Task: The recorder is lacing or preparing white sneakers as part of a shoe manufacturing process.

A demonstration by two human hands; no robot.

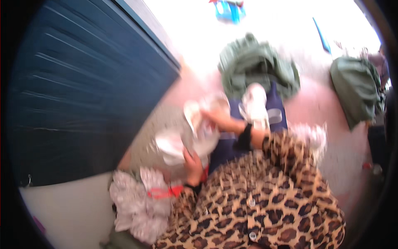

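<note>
A limp white cloth piece (206, 139), smeared by motion, hangs between my two hands; its exact kind cannot be made out. My right hand (222, 120) reaches across from the right, its fingers closed on the upper part. Lower down, my left hand (193, 166) grips the near edge, thumb up. Just left of it is another white piece (170, 145). Dark blue cloth (275, 99) covers my lap, and a narrow white piece (255, 103) lies on it. At my left side sits a pile of pinkish-white pieces (139, 203) with a red strip (166, 192) beside my wrist.
A dark blue panel (91, 91) stands at the left. Crumpled green cloth (259, 66) lies ahead, with a green sack (356, 89) at the right. A frayed pinkish-white bundle (313, 139) is by my right arm. A bright blue object (229, 11) lies farther off.
</note>
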